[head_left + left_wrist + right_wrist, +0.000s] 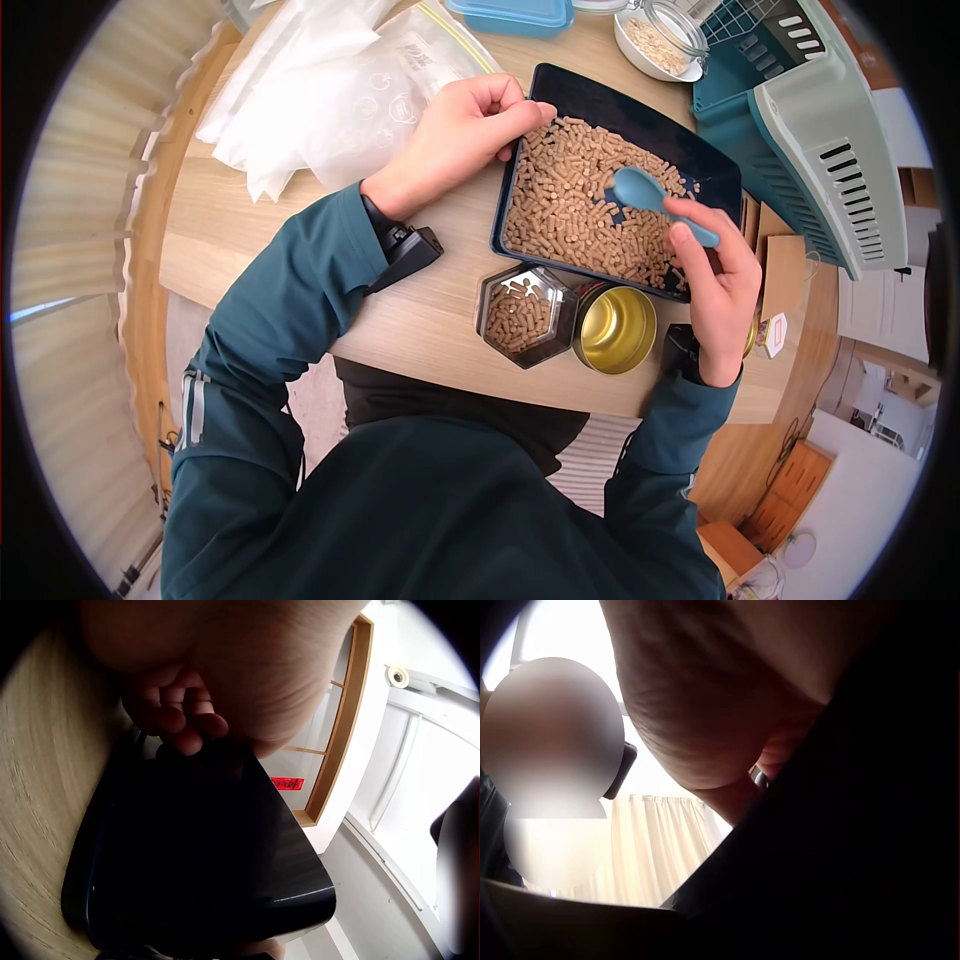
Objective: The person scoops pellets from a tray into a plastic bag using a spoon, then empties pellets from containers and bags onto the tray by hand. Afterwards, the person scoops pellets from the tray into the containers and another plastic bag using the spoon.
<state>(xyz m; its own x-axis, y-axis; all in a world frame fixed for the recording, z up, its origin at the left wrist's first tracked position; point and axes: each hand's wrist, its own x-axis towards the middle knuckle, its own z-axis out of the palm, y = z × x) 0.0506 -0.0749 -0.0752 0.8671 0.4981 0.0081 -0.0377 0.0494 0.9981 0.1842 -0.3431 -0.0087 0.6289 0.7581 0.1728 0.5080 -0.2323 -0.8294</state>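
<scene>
A dark navy tray (580,88) holds a wide layer of light brown pellets (570,190). My left hand (455,135) grips its left rim, thumb on top. In the left wrist view the fingers (184,720) curl against the tray's outer wall (202,847). My right hand (722,285) pinches the handle of a blue spoon (640,187), whose bowl is over the pellets. Close to the tray's near side stand a hexagonal jar (565,312) with pellets inside and a gold-coloured tin (612,330). Dark shadow hides the right fingers in the right wrist view.
Clear plastic bags (330,100) lie left of the tray on the wooden table (400,320). A blue-lidded box (515,15) and a white bowl (655,62) of flakes are at the back. A teal and grey pet carrier (830,150) stands close on the right.
</scene>
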